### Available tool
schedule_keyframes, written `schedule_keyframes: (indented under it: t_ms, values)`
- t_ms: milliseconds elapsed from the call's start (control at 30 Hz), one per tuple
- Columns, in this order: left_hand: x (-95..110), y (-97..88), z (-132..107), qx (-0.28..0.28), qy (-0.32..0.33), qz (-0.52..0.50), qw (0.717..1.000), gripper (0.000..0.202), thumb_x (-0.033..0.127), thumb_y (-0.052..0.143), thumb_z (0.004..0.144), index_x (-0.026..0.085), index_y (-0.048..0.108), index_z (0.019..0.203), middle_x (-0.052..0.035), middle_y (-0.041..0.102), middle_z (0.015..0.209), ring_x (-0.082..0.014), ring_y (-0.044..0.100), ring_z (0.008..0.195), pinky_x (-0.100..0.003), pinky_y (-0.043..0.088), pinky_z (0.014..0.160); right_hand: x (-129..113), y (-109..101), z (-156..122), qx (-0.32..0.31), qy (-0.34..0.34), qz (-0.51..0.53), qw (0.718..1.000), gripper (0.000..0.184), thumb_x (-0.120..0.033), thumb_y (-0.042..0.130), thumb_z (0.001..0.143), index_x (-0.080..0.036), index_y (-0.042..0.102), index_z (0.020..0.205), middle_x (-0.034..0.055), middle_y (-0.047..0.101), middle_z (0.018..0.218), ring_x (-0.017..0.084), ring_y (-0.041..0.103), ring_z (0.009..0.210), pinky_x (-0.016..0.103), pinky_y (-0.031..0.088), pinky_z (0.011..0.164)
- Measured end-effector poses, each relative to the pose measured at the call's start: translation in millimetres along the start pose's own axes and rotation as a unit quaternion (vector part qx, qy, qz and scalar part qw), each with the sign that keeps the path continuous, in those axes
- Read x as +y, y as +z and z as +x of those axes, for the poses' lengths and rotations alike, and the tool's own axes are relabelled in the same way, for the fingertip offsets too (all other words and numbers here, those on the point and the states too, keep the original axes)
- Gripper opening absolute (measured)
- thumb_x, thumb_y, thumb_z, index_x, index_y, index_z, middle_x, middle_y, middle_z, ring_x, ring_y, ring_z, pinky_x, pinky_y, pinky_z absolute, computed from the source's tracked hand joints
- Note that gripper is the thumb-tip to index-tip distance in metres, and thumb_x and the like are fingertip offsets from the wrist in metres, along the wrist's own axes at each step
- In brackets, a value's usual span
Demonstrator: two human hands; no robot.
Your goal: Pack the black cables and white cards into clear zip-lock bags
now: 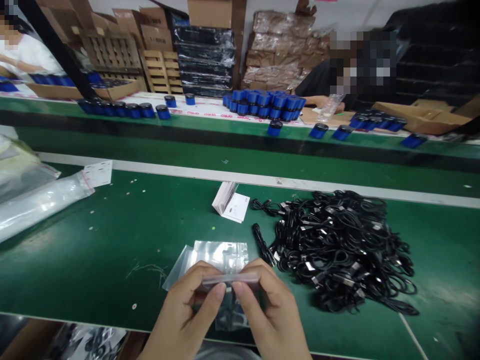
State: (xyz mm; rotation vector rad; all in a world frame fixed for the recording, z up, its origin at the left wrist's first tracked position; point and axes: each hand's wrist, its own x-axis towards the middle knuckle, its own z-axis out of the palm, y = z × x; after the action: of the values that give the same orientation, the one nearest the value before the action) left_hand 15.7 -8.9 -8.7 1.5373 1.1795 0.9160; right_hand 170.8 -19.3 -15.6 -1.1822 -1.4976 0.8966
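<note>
The left hand (187, 302) and right hand (275, 305) pinch the upper edge of a clear bag (230, 279) between thumbs and fingers, over the near side of the desk (112, 265). Flat bags (221, 251) lie just beyond, cables (337, 250) heaped to the right, leaflets (234, 206) farther back.

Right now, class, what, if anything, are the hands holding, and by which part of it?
The left hand and right hand together pinch a clear plastic bag by its upper edge.
</note>
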Motion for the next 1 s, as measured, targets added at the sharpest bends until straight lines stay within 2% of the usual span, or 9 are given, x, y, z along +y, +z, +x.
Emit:
schedule_keyframes:
  t_ms: [200,400,600,700,833,900,1000]
  values:
    - [2.2,1.8,-0.8,0.019,-0.010,-0.032,0.999,0.013,0.026,0.057,0.086,0.022,0.068,0.081,0.0004,0.060,0.073,-0.0108,0.060,0.064,-0.015,0.050,0.055,-7.8,-3.4,-1.8,-0.008,0.002,0.012,1.000,0.011,-0.015,0.052,0.087,-0.020,0.061,0.080,-0.0003,0.057,0.073,0.013,0.057,0.066,0.023,0.043,0.060]
    - [3.3,-1.4,-0.7,0.014,0.016,0.034,0.999,0.015,0.024,0.058,0.084,0.020,0.066,0.072,0.0005,0.060,0.069,-0.0104,0.059,0.060,-0.014,0.049,0.052,-8.8,-4.9,-1.0,-0.033,0.034,-0.003,0.999,0.013,-0.017,0.050,0.087,-0.018,0.060,0.078,0.0011,0.058,0.074,0.014,0.058,0.069,0.023,0.045,0.062]
    - [1.9,0.2,-3.5,0.025,0.038,0.076,0.996,0.018,0.022,0.057,0.084,0.018,0.062,0.067,0.0015,0.058,0.064,-0.0103,0.058,0.058,-0.017,0.047,0.053,-7.9,-1.5,-2.9,-0.025,0.019,-0.005,0.999,0.013,-0.016,0.051,0.086,-0.017,0.059,0.075,0.0012,0.057,0.071,0.014,0.057,0.065,0.023,0.044,0.059]
    - [1.3,-3.1,-2.1,0.023,0.030,0.077,0.996,0.018,0.024,0.059,0.083,0.019,0.065,0.067,0.0008,0.061,0.065,-0.0112,0.060,0.058,-0.018,0.047,0.054,-9.1,-4.0,-2.6,-0.028,0.033,0.009,0.999,0.014,-0.018,0.054,0.085,-0.017,0.061,0.074,0.0012,0.059,0.070,0.014,0.058,0.065,0.023,0.044,0.060]
    - [-0.4,-11.6,-0.4,-0.002,0.016,0.077,0.997,0.017,0.026,0.058,0.084,0.024,0.074,0.077,-0.0002,0.067,0.067,-0.0128,0.062,0.058,-0.018,0.047,0.049,-10.3,-13.2,0.2,-0.074,0.073,0.043,0.994,0.020,-0.020,0.053,0.088,-0.020,0.069,0.077,0.0015,0.066,0.073,0.015,0.062,0.068,0.023,0.046,0.063]
    - [-1.6,-13.6,0.1,0.000,0.016,0.083,0.996,0.017,0.025,0.058,0.083,0.026,0.075,0.079,-0.0001,0.068,0.067,-0.0132,0.063,0.058,-0.018,0.048,0.050,-9.7,-15.3,0.7,-0.077,0.067,0.035,0.994,0.023,-0.020,0.052,0.089,-0.021,0.071,0.077,0.0015,0.067,0.071,0.015,0.062,0.066,0.023,0.046,0.061]
    - [-2.6,-14.8,0.6,0.019,0.027,0.078,0.996,0.017,0.022,0.060,0.081,0.026,0.074,0.073,0.0005,0.069,0.065,-0.0131,0.065,0.058,-0.017,0.050,0.052,-8.6,-12.3,-0.6,-0.055,0.018,-0.023,0.998,0.023,-0.019,0.050,0.089,-0.019,0.070,0.077,0.0028,0.066,0.070,0.016,0.061,0.065,0.026,0.046,0.060]
